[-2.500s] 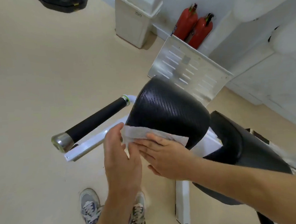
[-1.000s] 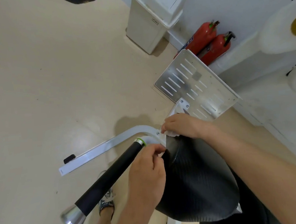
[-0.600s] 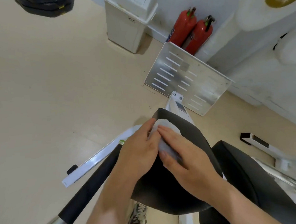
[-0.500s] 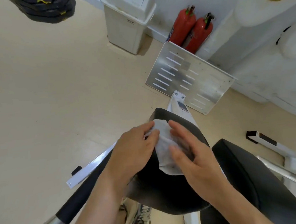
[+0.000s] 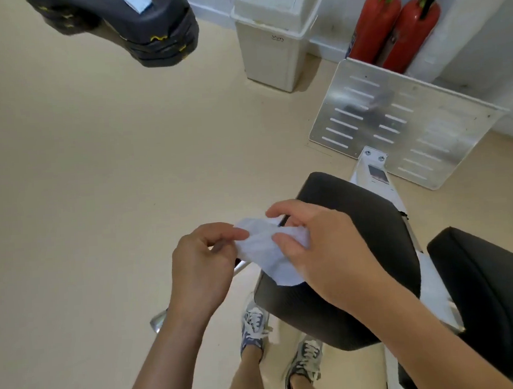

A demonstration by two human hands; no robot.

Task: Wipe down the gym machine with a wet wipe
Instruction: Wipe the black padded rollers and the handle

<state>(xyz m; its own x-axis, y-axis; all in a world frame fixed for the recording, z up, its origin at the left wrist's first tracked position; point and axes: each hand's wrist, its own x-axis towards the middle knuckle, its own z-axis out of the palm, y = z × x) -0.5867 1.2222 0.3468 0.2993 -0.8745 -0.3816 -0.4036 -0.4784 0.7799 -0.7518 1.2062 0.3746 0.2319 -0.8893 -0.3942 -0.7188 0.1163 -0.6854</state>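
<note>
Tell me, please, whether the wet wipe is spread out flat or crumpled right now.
Crumpled: the wet wipe hangs creased and bunched between the left hand and the right hand, both pinching it.

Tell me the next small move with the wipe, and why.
Probably pull the wipe flat between the hands before it goes on the pad. The left hand and right hand each pinch one side of it, it is bunched between them, and it seems held just above the pad's edge, wiping nothing.
</note>
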